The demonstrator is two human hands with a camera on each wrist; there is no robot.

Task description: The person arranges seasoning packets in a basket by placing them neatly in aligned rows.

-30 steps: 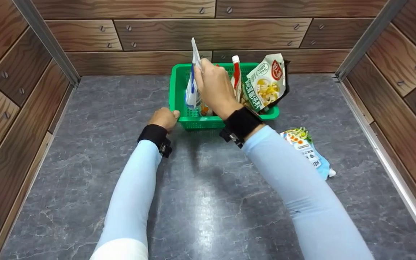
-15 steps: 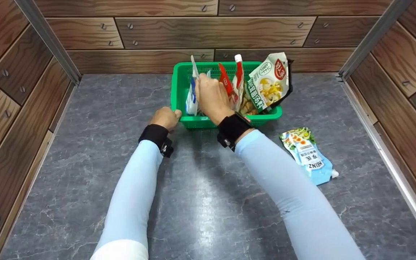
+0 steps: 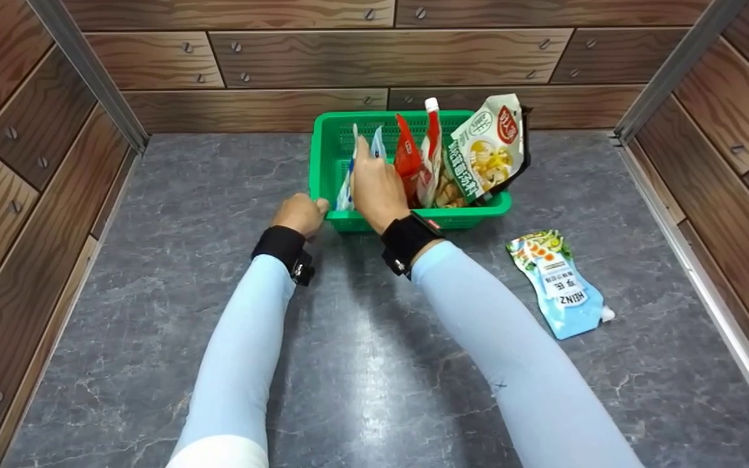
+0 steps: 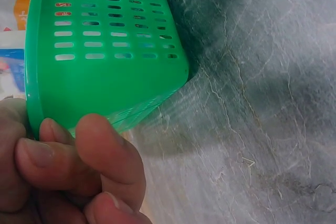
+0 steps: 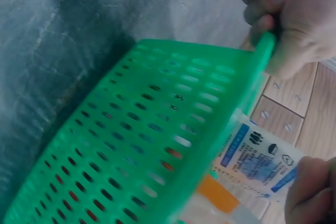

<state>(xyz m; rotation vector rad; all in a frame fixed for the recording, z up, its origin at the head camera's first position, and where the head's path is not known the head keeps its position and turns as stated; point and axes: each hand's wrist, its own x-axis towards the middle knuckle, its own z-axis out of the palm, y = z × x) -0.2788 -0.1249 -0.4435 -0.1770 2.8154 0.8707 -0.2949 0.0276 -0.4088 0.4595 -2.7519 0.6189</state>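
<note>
A green basket (image 3: 316, 156) with slotted walls stands near the back wall. My left hand (image 3: 301, 213) grips its front left corner at the rim; in the left wrist view the fingers (image 4: 110, 150) curl against the corner from outside. My right hand (image 3: 378, 188) is over the basket's left part, pinching a white and blue packet (image 3: 346, 195) that stands upright inside at the left end. In the right wrist view printed text shows on the packet (image 5: 260, 153), near the thumb. Right of that hand stand a light blue packet (image 3: 378, 142) and a red pouch (image 3: 407, 156).
A red and white pouch with a white cap (image 3: 432, 156) and a soup pouch (image 3: 486, 149) lean in the basket's right half. A light blue Heinz pouch (image 3: 563, 286) lies flat on the grey marbled surface (image 3: 153, 260) at right. Wood-patterned walls (image 3: 381, 58) enclose three sides.
My right hand has lowered the white and blue packet into the basket's left end. More of the light blue packet and red pouch shows. My left hand stays on the corner.
</note>
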